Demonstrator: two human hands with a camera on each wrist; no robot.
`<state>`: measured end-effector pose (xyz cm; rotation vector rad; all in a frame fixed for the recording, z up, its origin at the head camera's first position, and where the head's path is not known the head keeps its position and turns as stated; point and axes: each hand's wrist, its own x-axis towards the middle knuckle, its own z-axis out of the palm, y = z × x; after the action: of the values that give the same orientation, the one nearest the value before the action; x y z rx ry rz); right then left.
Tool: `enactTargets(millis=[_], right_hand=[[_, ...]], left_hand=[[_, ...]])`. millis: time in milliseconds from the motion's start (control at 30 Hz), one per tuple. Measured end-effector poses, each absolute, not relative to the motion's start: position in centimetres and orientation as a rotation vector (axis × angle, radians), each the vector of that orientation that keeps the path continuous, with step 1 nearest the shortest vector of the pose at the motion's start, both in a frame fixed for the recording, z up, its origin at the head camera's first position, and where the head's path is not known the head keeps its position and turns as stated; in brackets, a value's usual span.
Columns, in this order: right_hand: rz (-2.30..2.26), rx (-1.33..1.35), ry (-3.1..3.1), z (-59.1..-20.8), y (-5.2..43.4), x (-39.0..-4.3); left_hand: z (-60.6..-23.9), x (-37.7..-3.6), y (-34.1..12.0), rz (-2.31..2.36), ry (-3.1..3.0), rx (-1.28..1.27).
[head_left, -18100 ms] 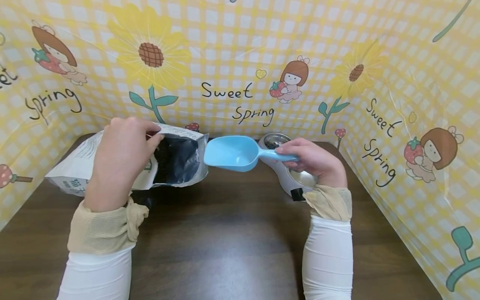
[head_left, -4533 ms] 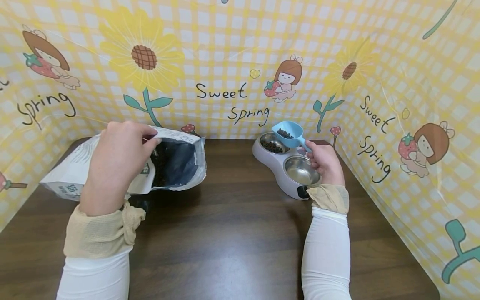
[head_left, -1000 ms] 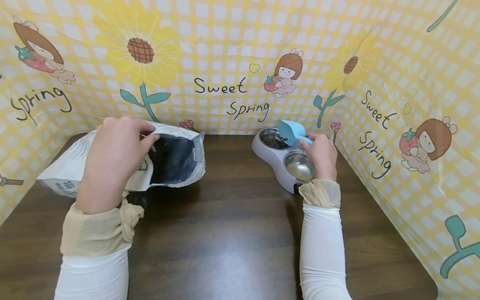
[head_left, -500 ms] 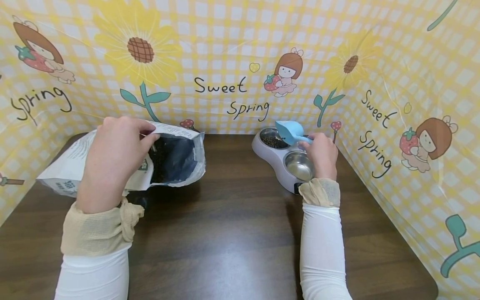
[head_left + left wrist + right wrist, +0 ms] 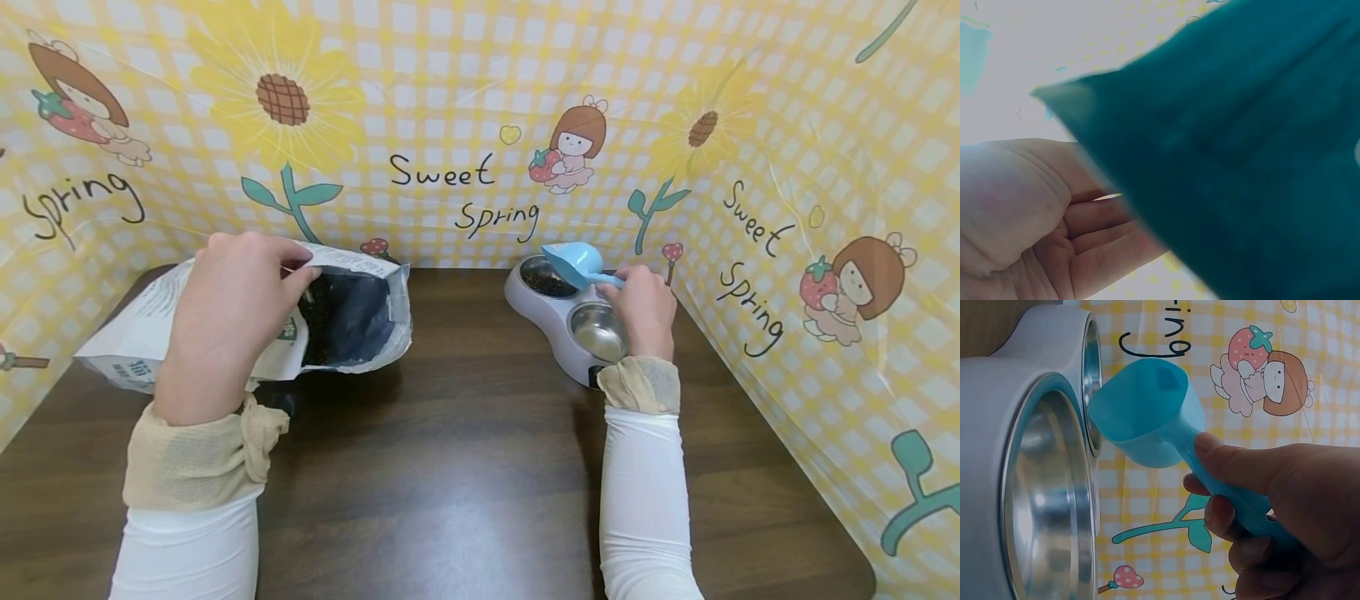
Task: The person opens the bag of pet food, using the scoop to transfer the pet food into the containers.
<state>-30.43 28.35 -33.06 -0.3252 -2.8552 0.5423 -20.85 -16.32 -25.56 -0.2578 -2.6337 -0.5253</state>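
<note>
My left hand [image 5: 232, 325] pinches the upper edge of a white bag [image 5: 153, 321] that lies on its side, its mouth facing right. Dark kibble [image 5: 318, 325] shows inside against the dark lining. In the left wrist view a blurred dark teal panel [image 5: 1229, 156] covers part of the left hand [image 5: 1091, 231]. My right hand [image 5: 647, 308] grips the handle of a light blue scoop [image 5: 581, 262], tilted over the far bowl [image 5: 542, 265] of a white double pet feeder [image 5: 551, 325]. Dark kibble lies in that far bowl. From the right wrist, the scoop [image 5: 1147, 406] looks empty inside.
The near steel bowl [image 5: 598, 332] of the feeder holds no kibble. Brown wood-grain table [image 5: 450, 467] spreads in front of the bag and feeder. A yellow checked cloth [image 5: 450, 108] stands behind and along both sides.
Over the last second the scoop has turned from steeply tipped to nearer level, its lip shifting left. Earlier it carried kibble above the far bowl. The left hand keeps its hold on the bag.
</note>
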Motion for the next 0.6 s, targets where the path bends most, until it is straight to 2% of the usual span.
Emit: enactTargets(millis=[600], right_hand=[[0.686, -0.401, -2.91, -32.55, 28.6, -30.48]], left_hand=[[-25.61, -20.86, -16.41, -0.532, -2.612, -0.266]])
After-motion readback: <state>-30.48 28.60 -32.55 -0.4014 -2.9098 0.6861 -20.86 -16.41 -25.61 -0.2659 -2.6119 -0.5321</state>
